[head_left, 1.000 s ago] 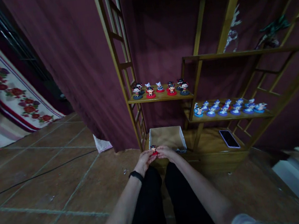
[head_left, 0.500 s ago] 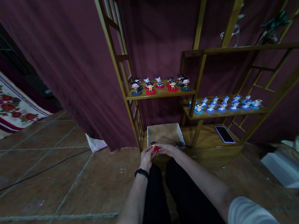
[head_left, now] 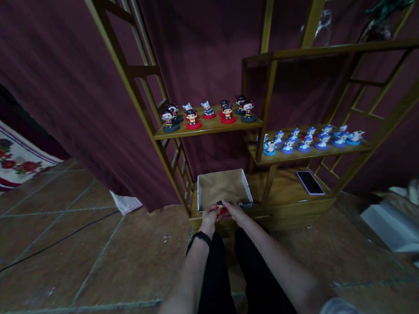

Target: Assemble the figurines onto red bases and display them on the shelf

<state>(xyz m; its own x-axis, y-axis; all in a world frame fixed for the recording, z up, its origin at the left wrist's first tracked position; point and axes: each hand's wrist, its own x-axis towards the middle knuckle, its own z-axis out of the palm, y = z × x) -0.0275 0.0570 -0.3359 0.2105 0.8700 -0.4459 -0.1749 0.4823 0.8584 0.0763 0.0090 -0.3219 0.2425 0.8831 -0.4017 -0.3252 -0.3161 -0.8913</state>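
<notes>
A small figurine [head_left: 220, 205] with dark hair and a red base is held between both hands, partly covered by fingers. My left hand [head_left: 209, 220] closes on its left side, and my right hand [head_left: 235, 212] closes on its right. Just beyond the hands stands an open cardboard box [head_left: 222, 185] with white sides on the low wooden shelf. On the upper shelf [head_left: 206, 130] are several similar figurines, such as a red-based one [head_left: 227, 114] and a black-based one [head_left: 169, 121].
Several blue-and-white figurines [head_left: 305, 142] fill the right shelf. A phone [head_left: 310, 183] lies on the low board beneath. Wooden uprights [head_left: 131, 74] frame the rack's left side. A grey-white box [head_left: 399, 229] sits on the floor at right, and a black cable [head_left: 50, 245] crosses the tiles.
The view has shifted closer to the rack, so the shelves appear larger and farther left. Both hands still hold the figurine, now more covered by the fingers and in front of the box.
</notes>
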